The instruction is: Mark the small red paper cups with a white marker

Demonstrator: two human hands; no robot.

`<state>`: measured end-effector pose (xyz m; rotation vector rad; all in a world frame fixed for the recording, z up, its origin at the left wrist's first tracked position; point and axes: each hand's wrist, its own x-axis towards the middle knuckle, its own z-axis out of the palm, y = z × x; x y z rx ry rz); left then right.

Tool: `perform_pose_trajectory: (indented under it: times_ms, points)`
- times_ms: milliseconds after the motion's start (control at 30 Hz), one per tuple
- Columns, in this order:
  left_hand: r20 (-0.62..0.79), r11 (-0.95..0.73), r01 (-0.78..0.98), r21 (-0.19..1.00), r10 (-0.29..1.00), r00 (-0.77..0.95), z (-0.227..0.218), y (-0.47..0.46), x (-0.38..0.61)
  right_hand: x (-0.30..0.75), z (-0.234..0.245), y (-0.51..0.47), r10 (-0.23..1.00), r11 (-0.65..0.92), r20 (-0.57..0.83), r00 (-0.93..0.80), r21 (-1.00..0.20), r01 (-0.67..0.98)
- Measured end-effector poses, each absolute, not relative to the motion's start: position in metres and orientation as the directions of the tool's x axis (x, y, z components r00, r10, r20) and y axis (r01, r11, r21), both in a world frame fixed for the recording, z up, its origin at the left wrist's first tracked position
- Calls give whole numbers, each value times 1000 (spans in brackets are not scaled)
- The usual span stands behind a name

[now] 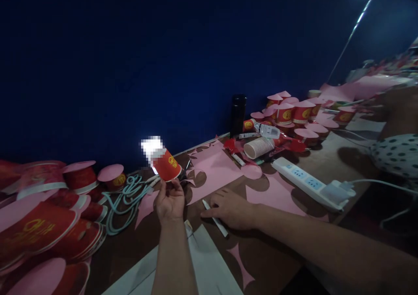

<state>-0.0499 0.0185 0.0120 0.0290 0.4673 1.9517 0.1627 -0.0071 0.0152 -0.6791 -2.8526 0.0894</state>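
My left hand [171, 199] is raised just above the table, its fingertips closed on a red paper cup [168, 166] with yellow lettering. The cup leans, its wide rim facing down toward my fingers. A bright pixelated patch covers what lies behind its upper end. My right hand [233, 208] rests low on the table with the fingers apart. Under its thumb lies a white pen [219, 223], slanting across the brown tabletop. Beyond both hands spreads a pink paper sheet [212, 168] with round cutouts.
Red cups with pink paper discs [80, 173] crowd the left side; more cups [284, 112] stand back right. A coiled pale cable [126, 203], black bottle [238, 114], nested cups [259, 148], white power strip [307, 181] and white papers [209, 260] lie around. Another person's dotted sleeve [396, 155] appears right.
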Motion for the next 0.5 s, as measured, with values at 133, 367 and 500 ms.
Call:
perform_pose_trajectory:
  times_ms: [133,367,500]
  points:
    - [-113,-365,-886,287,905,-410,9,18,-58,163,23,-9,467,883,184,-865,-149,445]
    - [-37,-293,-923,250,950,-311,15,13,-54,170,34,-6,721,661,231,-653,-510,550]
    - [-280,-103,-875,473,924,-260,19,14,-20,161,32,8,933,271,140,-331,-880,390]
